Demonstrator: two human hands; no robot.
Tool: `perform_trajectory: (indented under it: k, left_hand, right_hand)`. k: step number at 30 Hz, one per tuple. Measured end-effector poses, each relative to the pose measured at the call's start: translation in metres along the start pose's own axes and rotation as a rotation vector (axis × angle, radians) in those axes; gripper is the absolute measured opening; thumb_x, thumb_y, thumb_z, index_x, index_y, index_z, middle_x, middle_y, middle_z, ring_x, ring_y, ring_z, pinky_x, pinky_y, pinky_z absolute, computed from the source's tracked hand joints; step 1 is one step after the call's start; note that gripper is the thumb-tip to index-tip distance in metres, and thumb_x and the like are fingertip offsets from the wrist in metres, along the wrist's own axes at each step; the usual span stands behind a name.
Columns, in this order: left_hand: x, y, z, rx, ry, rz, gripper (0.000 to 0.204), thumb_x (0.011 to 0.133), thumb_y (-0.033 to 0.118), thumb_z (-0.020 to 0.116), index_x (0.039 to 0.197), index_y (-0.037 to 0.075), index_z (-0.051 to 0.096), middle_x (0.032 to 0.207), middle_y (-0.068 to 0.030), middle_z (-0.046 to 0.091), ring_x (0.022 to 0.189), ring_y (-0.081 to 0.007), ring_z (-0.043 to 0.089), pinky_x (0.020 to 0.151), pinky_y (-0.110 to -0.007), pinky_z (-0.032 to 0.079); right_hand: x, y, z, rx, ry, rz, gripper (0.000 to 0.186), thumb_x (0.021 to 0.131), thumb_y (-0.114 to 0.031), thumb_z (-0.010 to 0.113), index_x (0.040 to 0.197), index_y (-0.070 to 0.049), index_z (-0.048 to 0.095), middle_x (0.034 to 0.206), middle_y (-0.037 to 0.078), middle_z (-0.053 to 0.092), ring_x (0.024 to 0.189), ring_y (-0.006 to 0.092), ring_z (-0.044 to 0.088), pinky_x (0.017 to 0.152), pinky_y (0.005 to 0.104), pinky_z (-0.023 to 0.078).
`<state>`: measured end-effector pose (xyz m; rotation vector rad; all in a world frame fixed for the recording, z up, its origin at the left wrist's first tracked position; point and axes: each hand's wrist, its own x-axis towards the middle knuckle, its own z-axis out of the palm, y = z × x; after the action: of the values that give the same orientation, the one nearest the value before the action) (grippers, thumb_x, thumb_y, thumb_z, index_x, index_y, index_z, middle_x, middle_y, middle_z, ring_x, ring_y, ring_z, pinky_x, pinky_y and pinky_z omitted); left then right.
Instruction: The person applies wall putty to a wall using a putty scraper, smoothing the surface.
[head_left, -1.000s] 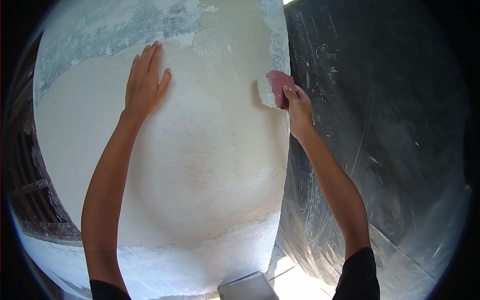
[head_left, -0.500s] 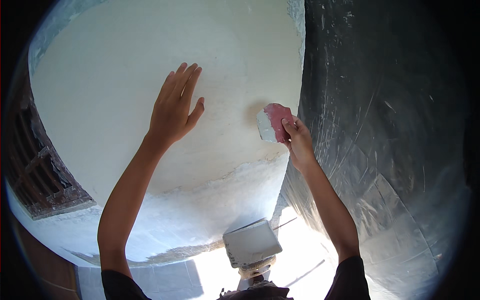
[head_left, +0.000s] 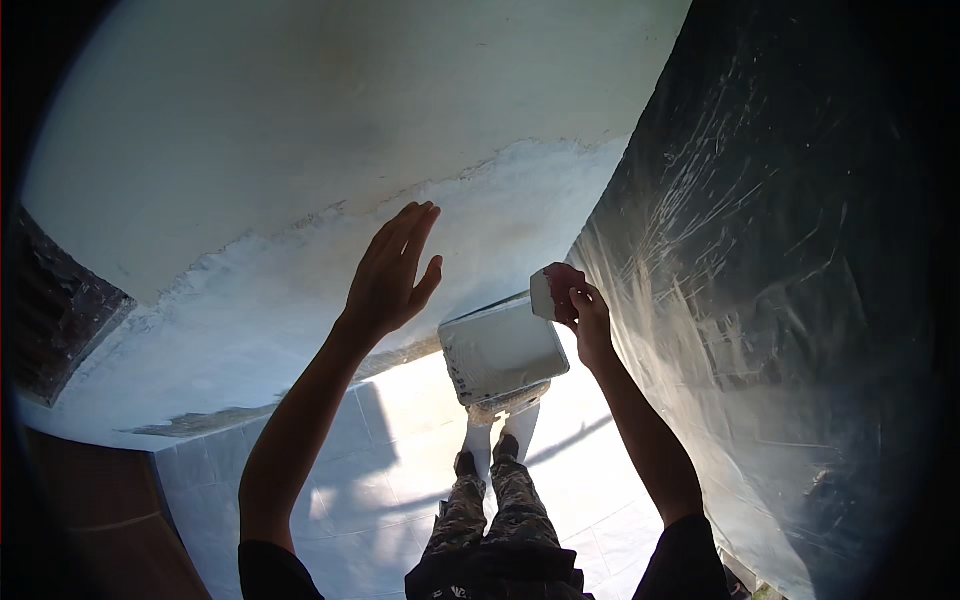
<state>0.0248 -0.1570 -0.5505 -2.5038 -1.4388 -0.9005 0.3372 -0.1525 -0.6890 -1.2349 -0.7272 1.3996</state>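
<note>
My left hand (head_left: 393,275) is open, fingers extended and thumb out, in front of the pale plastered wall (head_left: 250,120); I cannot tell if it touches the surface. In my right hand (head_left: 593,325) is a flat dark red scraper (head_left: 550,290) with whitish filler over part of its face, pinched by thumb and fingers. Just left of and below the scraper sits a rectangular tray (head_left: 505,355) holding white material, raised on a support above my feet.
A dark plastic sheet (head_left: 770,300), streaked white, hangs along the right side. At the left, a dark grille (head_left: 55,300) is set in the wall. My legs (head_left: 510,500) stand on a sunlit tiled floor (head_left: 350,500), with a brown panel (head_left: 95,510) at lower left.
The view has tipped down, bringing the tray, floor and my legs into sight. Both hands have moved lower in the picture, my left one also rightward, with the scraper still held.
</note>
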Motion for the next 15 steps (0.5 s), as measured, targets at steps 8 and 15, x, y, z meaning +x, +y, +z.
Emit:
perform_trajectory:
  k: [8, 15]
  left_hand:
    - [-0.129, -0.003, 0.140, -0.235, -0.186, -0.294, 0.057, 0.092, 0.014, 0.060, 0.146, 0.008, 0.040, 0.147, -0.0137, 0.045, 0.138, -0.0307, 0.040, 0.114, -0.043, 0.034]
    - [-0.225, -0.001, 0.245, -0.335, -0.243, -0.456, 0.056, 0.093, 0.015, 0.060, 0.143, 0.002, 0.039, 0.140, -0.0224, 0.047, 0.133, -0.0382, 0.044, 0.110, -0.047, 0.038]
  right_hand:
    - [0.014, 0.146, -0.073, -0.199, 0.073, 0.113, 0.035, 0.099, -0.022, 0.056, 0.127, -0.003, 0.053, 0.113, 0.009, 0.063, 0.102, 0.0159, 0.062, 0.081, 0.0323, 0.052]
    - [0.024, 0.230, -0.094, -0.800, 0.067, -0.199, 0.036, 0.099, -0.027, 0.053, 0.119, 0.002, 0.058, 0.106, 0.019, 0.067, 0.099, 0.0314, 0.066, 0.086, 0.0380, 0.050]
